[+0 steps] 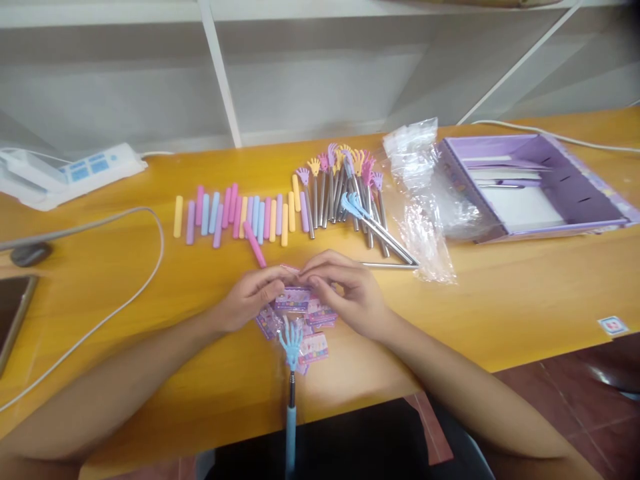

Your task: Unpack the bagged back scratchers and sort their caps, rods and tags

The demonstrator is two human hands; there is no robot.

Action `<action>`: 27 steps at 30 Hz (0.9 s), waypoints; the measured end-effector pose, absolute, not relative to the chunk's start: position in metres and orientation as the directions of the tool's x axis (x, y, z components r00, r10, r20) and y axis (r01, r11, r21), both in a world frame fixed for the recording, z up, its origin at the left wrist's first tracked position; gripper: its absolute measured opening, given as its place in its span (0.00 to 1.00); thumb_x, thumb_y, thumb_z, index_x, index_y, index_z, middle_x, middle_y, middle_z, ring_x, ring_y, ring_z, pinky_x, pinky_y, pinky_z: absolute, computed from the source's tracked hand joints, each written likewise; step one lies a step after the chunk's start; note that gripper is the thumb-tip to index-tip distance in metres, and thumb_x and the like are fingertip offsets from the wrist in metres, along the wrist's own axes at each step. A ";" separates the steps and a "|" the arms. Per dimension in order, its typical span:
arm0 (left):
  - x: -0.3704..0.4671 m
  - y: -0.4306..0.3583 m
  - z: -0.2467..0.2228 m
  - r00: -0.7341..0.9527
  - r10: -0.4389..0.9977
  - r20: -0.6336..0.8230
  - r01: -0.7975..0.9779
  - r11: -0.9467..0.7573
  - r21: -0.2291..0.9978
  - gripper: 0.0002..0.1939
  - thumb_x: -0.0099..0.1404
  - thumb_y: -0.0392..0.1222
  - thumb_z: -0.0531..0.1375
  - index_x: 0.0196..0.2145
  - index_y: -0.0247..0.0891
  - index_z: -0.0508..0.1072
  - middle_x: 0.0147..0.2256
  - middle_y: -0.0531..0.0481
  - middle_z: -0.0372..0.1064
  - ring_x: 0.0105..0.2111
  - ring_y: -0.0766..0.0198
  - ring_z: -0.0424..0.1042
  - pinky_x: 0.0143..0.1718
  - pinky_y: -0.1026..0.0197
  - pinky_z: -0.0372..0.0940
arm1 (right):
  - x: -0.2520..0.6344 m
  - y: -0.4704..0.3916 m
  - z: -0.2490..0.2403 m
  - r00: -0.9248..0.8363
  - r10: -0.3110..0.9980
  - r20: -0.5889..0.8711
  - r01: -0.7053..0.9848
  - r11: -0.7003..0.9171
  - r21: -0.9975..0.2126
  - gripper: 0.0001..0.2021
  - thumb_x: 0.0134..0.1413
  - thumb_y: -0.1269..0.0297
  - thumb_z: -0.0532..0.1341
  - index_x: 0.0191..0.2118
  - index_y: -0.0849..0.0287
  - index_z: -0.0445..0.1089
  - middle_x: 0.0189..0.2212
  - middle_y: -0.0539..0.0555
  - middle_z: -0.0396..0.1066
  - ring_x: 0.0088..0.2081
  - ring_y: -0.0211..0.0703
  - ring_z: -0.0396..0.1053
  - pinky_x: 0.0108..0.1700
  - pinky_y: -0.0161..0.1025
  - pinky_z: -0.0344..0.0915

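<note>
Both hands meet in the middle of the yellow surface, right over a little heap of purple labels. The left hand and the right hand pinch the same label between thumb and fingertips, so each grip is closed down tight on it, fingers nearly touching each other. It's a bit blurry there, so I can't tell whether the label is lifted clear of the heap or resting on it.

Just below the heap lies a blue scratcher, its little hand-shaped head on the labels and its handle pointing back toward the person, hanging past the edge of the surface.

Further back there's a row of pastel sleeves laid side by side, pink, blue, yellow and purple, with one pink sleeve lying slanted nearer the hands. Right of the row is a bunch of scratchers with steel stems and coloured heads. Next to those sits crumpled plastic wrap, then an open purple box. At far left there's a white power strip, with a grey cable curving across the surface.
</note>
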State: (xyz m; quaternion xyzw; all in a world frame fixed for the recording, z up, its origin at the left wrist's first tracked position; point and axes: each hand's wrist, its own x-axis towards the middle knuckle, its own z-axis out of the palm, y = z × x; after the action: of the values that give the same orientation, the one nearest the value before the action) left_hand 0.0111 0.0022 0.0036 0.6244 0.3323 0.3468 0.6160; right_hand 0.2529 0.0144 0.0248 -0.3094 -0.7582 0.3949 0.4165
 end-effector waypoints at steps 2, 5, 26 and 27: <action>0.010 0.000 0.001 0.561 0.828 0.013 0.029 -0.035 0.999 0.23 0.74 0.55 0.66 0.58 0.39 0.78 0.53 0.40 0.79 0.49 0.54 0.79 0.49 0.57 0.73 | 0.253 0.014 0.024 -0.396 0.830 0.393 0.172 0.487 -0.856 0.09 0.71 0.69 0.62 0.45 0.56 0.82 0.44 0.56 0.79 0.45 0.42 0.78 0.45 0.42 0.77; 0.012 -0.003 -0.003 0.568 0.821 -0.057 0.140 -0.028 0.990 0.24 0.71 0.46 0.69 0.61 0.38 0.75 0.46 0.43 0.80 0.40 0.59 0.79 0.39 0.62 0.72 | 0.254 0.013 0.025 -0.328 0.841 0.430 0.200 0.506 -0.839 0.10 0.71 0.70 0.61 0.47 0.54 0.82 0.45 0.56 0.78 0.45 0.43 0.78 0.43 0.42 0.77; 0.009 0.002 -0.004 0.425 0.900 -0.092 0.173 0.019 0.985 0.18 0.78 0.54 0.60 0.43 0.36 0.80 0.39 0.48 0.80 0.37 0.61 0.77 0.39 0.63 0.70 | 0.252 0.010 0.020 -0.568 0.644 0.512 0.268 0.733 -0.625 0.03 0.68 0.72 0.59 0.41 0.56 0.67 0.35 0.53 0.74 0.33 0.39 0.71 0.34 0.37 0.68; 0.009 0.001 -0.004 0.392 0.913 -0.110 0.175 0.043 0.984 0.19 0.77 0.56 0.61 0.41 0.36 0.79 0.34 0.49 0.79 0.31 0.62 0.76 0.34 0.63 0.69 | 0.252 0.010 0.020 -0.539 0.705 0.461 0.297 0.671 -0.679 0.04 0.68 0.69 0.60 0.39 0.56 0.66 0.32 0.51 0.71 0.29 0.37 0.67 0.31 0.36 0.65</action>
State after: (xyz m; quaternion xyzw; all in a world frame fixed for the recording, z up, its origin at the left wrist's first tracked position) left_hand 0.0094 0.0014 -0.0044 0.6107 0.4458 0.3247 0.5683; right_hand 0.2518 0.0095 0.0198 -0.3006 -0.8339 0.2723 0.3744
